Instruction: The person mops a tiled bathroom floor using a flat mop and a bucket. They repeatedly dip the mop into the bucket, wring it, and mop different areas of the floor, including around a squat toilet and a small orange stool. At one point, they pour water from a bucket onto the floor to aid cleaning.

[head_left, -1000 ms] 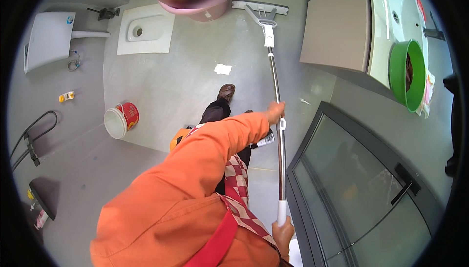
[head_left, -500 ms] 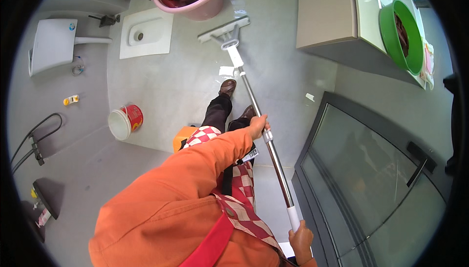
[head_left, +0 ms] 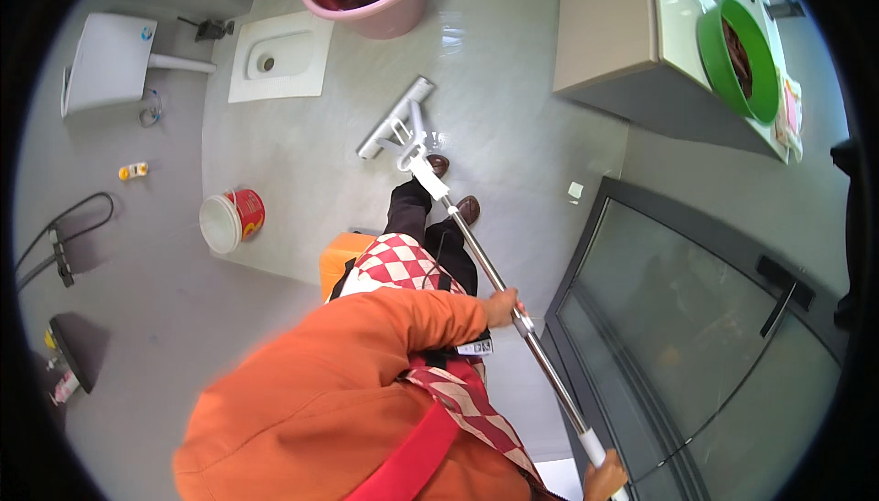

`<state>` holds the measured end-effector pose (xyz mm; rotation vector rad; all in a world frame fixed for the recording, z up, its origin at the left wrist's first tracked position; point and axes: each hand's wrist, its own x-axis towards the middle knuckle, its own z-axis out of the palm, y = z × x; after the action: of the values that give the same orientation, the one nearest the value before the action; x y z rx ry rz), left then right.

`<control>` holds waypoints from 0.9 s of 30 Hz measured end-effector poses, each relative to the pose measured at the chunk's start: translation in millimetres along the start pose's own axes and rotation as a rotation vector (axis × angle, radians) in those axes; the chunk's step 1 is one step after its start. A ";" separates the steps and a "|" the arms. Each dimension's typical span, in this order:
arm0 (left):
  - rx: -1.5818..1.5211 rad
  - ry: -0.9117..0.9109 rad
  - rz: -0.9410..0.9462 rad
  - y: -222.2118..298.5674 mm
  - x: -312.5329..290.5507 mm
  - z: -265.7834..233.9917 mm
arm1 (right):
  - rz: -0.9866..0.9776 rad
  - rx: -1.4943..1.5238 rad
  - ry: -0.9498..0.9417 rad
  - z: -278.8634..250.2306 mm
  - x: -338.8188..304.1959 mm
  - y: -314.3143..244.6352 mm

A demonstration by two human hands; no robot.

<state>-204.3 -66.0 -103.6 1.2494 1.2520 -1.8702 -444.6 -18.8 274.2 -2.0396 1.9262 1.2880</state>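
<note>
A sponge mop (head_left: 478, 252) with a shiny metal pole and white end grip slants across the floor in front of me. Its flat grey-white head (head_left: 396, 118) lies diagonally just beyond my brown shoes. My left hand (head_left: 502, 309) is closed around the pole by the middle joint. Near the lower edge, my right hand (head_left: 604, 479) wraps the white grip at the pole's end. Under my left arm is a red-and-white checked apron (head_left: 396, 265).
A squat toilet (head_left: 281, 56) and a pink tub (head_left: 392, 8) holding dark cloth stand far left. Nearer are a red-and-white bucket (head_left: 233, 220) and something orange (head_left: 341, 258) beside my leg. At right are a vanity (head_left: 608, 25), a green basin (head_left: 710, 52) and a glass door (head_left: 678, 309).
The mop head has come back toward my feet and turned to a steeper diagonal. Both hands have drawn the pole back and to the right, still gripping it.
</note>
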 end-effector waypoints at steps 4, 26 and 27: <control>-0.033 -0.080 -0.128 -24.7 -5.6 33.1 | 0.027 -0.201 -0.118 -47.8 -5.0 31.3; -0.584 -0.232 0.403 547.4 -97.9 -150.2 | -0.572 0.105 0.256 -255.3 174.0 -460.6; -0.574 -0.250 0.484 562.5 -110.8 -160.9 | -0.609 0.136 0.248 -267.1 171.4 -476.7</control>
<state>368.0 -153.3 -243.1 0.8703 1.1129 -1.1631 75.5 -199.7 116.8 -2.5118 1.2361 0.7708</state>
